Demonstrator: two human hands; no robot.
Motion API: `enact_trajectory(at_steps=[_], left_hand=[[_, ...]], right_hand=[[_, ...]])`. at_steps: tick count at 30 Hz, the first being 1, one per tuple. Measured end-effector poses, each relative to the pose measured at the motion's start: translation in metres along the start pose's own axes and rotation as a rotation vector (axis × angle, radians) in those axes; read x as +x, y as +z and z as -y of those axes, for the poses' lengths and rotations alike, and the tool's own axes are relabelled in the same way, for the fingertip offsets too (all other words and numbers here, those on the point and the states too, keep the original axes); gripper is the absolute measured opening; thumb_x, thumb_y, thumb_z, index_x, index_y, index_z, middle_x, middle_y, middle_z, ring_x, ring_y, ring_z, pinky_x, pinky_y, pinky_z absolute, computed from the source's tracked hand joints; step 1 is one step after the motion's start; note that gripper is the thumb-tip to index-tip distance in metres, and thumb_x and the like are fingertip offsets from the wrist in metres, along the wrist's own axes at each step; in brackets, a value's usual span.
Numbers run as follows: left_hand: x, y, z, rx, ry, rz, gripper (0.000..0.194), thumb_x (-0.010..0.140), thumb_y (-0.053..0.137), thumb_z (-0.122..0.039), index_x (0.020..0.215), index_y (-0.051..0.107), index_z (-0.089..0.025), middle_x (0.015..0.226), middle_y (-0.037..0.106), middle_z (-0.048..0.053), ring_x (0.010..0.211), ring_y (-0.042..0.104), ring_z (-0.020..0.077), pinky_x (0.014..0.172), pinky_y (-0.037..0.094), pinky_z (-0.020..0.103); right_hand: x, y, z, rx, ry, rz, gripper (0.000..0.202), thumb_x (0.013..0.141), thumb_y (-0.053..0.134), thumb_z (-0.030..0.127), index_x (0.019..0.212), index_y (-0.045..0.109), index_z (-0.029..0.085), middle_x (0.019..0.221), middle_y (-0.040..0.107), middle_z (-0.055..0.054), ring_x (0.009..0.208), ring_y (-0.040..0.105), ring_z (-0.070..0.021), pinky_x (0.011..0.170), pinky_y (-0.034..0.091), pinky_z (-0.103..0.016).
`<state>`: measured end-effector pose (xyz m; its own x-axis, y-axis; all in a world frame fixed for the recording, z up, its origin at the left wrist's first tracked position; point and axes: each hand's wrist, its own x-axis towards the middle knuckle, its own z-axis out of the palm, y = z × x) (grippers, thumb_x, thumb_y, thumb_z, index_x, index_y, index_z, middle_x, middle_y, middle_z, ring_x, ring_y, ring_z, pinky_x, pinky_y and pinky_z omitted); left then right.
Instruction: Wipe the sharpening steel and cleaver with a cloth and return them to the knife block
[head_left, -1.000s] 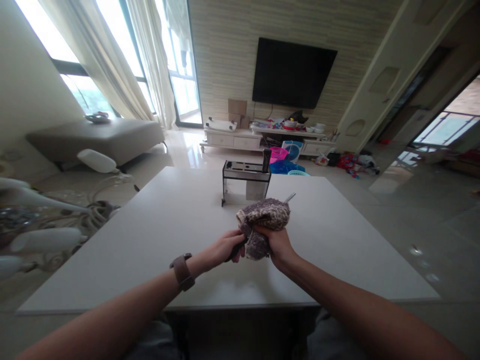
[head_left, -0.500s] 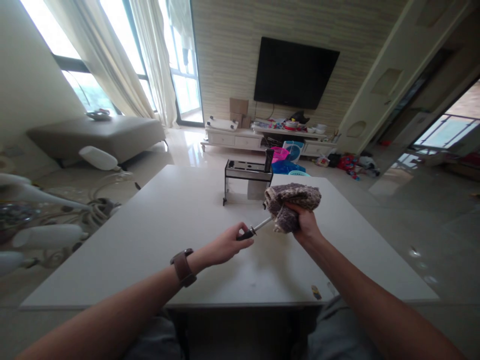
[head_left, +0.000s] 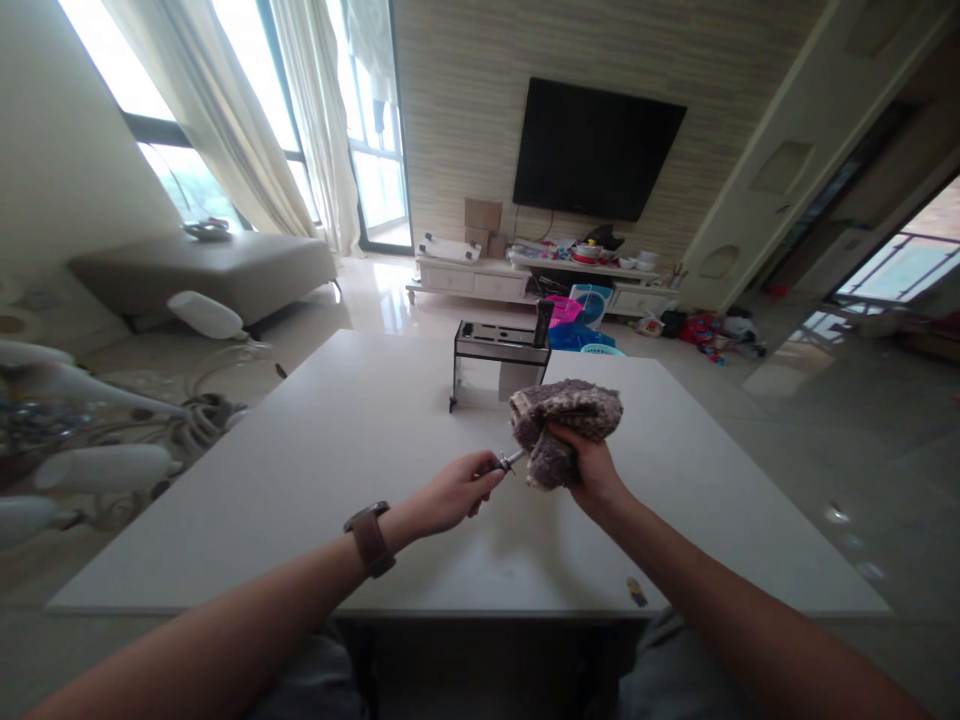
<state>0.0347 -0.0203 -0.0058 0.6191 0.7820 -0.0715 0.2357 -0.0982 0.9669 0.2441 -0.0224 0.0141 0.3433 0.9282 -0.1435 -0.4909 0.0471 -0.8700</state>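
Grip status: L hand (head_left: 454, 495) is closed on the dark handle of a metal rod (head_left: 516, 458); R hand (head_left: 600, 475) is closed on a bunched gray-brown cloth (head_left: 570, 405), wrapped around the rod beyond its guard. Rod pos.: above the white table (head_left: 300, 500), btwn both hands, w/ a short bare section visible near the guard; tip n/v, presumably inside the cloth. Slotted holder (head_left: 502, 340) stands upright on the table, beyond the hands, w/ one black handle (head_left: 542, 322) seated at its R end. Progress (est.): handling of the rod w/ cloth is mid-stage. Done: rod is in hand, cloth is applied. Open: rod is neither free of the cloth nor set down. Surface cond. under the cloth: cannot tell; no. of passes: cannot tell.
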Motion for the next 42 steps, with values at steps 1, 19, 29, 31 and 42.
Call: enact_trajectory(at_steps=[1,19,29,31,42], left_hand=[[0.001,0.001,0.001,-0.024,0.013,-0.006,0.032,0.095,0.051,-0.05,0.09,0.051,-0.019,0.067,0.05,-0.004,0.053,0.047,0.0097,0.049,0.039,0.024],[0.004,0.0,0.001,0.211,-0.055,-0.028,0.035,0.095,0.041,-0.044,0.088,0.062,-0.017,0.08,0.059,0.003,0.068,0.058,0.017,0.062,0.045,0.029],[0.0,-0.006,-0.008,0.201,-0.068,-0.091,0.053,0.098,0.032,-0.055,0.092,0.068,-0.015,0.068,0.05,0.001,0.062,0.045,0.0161,0.058,0.037,0.029],[-0.001,-0.004,-0.009,0.182,-0.062,-0.12,0.052,0.098,0.033,-0.054,0.087,0.065,-0.015,0.066,0.049,0.0,0.061,0.045,0.0155,0.058,0.036,0.029],[0.004,0.021,0.011,-0.11,-0.004,-0.142,0.048,0.094,0.039,-0.064,0.076,0.046,-0.02,0.058,0.043,-0.005,0.051,0.037,0.011,0.05,0.03,0.025]], right_hand=[[-0.008,0.003,-0.007,-0.026,0.02,0.023,0.041,0.053,0.089,0.021,0.091,0.075,0.016,0.091,0.079,-0.006,0.079,0.071,-0.0238,0.071,0.058,-0.035],[0.016,-0.005,-0.007,-0.029,-0.06,-0.086,0.039,0.047,0.087,0.015,0.084,0.075,0.016,0.083,0.079,-0.003,0.072,0.071,-0.0229,0.067,0.06,-0.035],[0.058,-0.037,0.032,0.089,-0.139,-0.121,0.035,0.057,0.085,0.015,0.089,0.072,0.017,0.087,0.079,-0.003,0.079,0.074,-0.0232,0.069,0.062,-0.036],[0.055,-0.034,0.034,0.11,-0.101,-0.111,0.035,0.059,0.084,0.017,0.092,0.073,0.017,0.09,0.079,-0.004,0.08,0.074,-0.0223,0.071,0.062,-0.035],[-0.025,0.009,-0.027,-0.068,0.053,0.133,0.046,0.054,0.091,0.024,0.097,0.076,0.016,0.099,0.079,-0.007,0.086,0.073,-0.025,0.079,0.059,-0.035]])
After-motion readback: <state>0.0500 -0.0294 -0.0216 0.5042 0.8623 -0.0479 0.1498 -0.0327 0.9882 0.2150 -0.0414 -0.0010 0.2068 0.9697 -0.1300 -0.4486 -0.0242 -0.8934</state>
